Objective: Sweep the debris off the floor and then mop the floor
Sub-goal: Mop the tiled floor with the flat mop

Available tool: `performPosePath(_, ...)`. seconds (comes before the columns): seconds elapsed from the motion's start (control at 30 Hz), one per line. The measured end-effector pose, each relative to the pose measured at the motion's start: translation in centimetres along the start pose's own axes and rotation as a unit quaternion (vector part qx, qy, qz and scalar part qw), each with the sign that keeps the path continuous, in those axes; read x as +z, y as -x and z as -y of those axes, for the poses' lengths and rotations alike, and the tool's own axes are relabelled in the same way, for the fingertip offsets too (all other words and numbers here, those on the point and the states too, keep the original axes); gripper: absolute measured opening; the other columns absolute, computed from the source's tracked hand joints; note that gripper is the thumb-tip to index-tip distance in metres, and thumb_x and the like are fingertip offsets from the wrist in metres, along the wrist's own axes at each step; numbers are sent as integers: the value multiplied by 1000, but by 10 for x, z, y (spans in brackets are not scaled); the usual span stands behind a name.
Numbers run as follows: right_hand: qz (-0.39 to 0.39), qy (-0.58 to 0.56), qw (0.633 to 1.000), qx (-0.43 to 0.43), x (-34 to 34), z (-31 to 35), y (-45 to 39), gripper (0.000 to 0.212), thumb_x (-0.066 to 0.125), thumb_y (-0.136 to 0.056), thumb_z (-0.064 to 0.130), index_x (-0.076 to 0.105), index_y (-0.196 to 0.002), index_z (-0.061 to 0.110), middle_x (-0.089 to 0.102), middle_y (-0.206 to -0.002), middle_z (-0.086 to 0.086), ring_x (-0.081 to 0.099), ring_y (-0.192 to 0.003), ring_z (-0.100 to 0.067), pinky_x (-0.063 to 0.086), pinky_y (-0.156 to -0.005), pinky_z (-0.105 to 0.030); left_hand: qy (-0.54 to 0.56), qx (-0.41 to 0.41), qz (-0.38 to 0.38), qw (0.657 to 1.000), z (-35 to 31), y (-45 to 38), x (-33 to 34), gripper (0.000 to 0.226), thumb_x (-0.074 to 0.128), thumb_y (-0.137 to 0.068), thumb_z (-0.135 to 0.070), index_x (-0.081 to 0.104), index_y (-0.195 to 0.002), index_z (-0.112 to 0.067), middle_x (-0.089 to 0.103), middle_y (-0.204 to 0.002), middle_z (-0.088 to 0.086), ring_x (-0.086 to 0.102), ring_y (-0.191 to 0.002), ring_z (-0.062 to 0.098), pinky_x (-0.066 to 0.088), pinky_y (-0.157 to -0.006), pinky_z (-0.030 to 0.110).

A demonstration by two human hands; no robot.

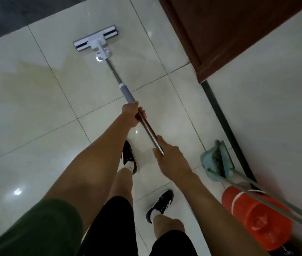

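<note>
A flat mop with a white head (96,38) lies on the pale tiled floor (35,100) ahead of me. Its metal pole (113,72) runs back toward me with a grey sleeve partway up. My left hand (130,115) grips the pole just behind the grey sleeve. My right hand (168,156) grips the pole's near end, closer to my body. A damp, darker streak shows on the tiles to the left of the mop head.
A teal dustpan with a broom (218,161) leans against the white wall (275,108) at the right. A red bucket (257,218) stands beside it. A brown wooden door (229,30) is at the upper right. My feet in black shoes stand below the pole.
</note>
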State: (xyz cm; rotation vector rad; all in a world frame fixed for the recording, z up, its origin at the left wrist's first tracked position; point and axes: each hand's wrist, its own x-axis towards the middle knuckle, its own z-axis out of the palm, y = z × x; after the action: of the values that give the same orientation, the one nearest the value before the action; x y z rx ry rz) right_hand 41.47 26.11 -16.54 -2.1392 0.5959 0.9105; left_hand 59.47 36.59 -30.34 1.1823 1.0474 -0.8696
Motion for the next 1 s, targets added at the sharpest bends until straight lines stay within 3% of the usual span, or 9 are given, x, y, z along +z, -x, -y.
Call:
performPosePath(0.2,0,30,999,-39,-41,94,-80,56,43,-105,43,26,-157,30,64,-120,-10,66,-97,-26,59,-84,-42,47,32,0,998,-119,-34,-12,12,51,-103,-16,47,-105,-6,49,-66,8,50,-49,22,51,-52,33)
performPosePath(0.3,4,50,997,-65,-46,122,-101,56,45,-104,42,28,-156,30,64,-123,-11,65,-100,-25,56,-91,-40,74,39,-5,996,-151,-38,-23,11,50,-103,-15,47,-105,-5,48,-64,8,49,-49,22,50,-49,32)
performPosePath(0.4,13,72,994,-79,-47,136,-112,55,44,-105,42,28,-156,30,63,-122,-9,63,-93,-21,55,-89,-34,103,38,-11,994,-164,-39,-36,12,50,-103,-16,46,-104,-5,47,-62,7,48,-48,21,49,-49,31)
performPosePath(0.6,37,111,980,-160,-50,141,-112,46,45,-103,43,42,-147,31,66,-93,-3,65,-76,-20,59,-74,-41,165,69,-61,982,-156,-13,-73,13,48,-104,-16,43,-105,-3,45,-66,8,48,-50,21,48,-50,33)
performPosePath(0.73,82,141,966,-202,-52,139,-93,50,45,-105,39,37,-153,28,69,-99,-4,66,-82,-19,58,-77,-38,213,86,-100,968,-128,14,-100,12,48,-104,-15,45,-106,-3,47,-67,8,50,-54,21,51,-53,34)
performPosePath(0.83,116,176,956,-204,-54,133,-73,51,44,-105,39,32,-154,32,67,-92,-1,64,-74,-13,54,-67,-30,246,87,-121,958,-98,33,-110,12,46,-105,-16,46,-102,-4,47,-66,7,50,-52,21,50,-51,34)
performPosePath(0.93,138,218,942,-215,-55,129,-58,51,41,-106,41,31,-155,33,63,-86,1,57,-66,-8,40,-53,-20,274,83,-131,949,-72,44,-113,12,46,-105,-15,47,-98,-6,46,-66,6,49,-53,20,50,-53,35)
performPosePath(1.0,145,237,934,-224,-54,129,-50,52,40,-106,42,30,-155,32,64,-89,1,58,-68,-9,39,-54,-19,290,77,-141,943,-57,47,-117,14,45,-105,-15,47,-95,-6,45,-66,6,48,-53,20,49,-53,35)
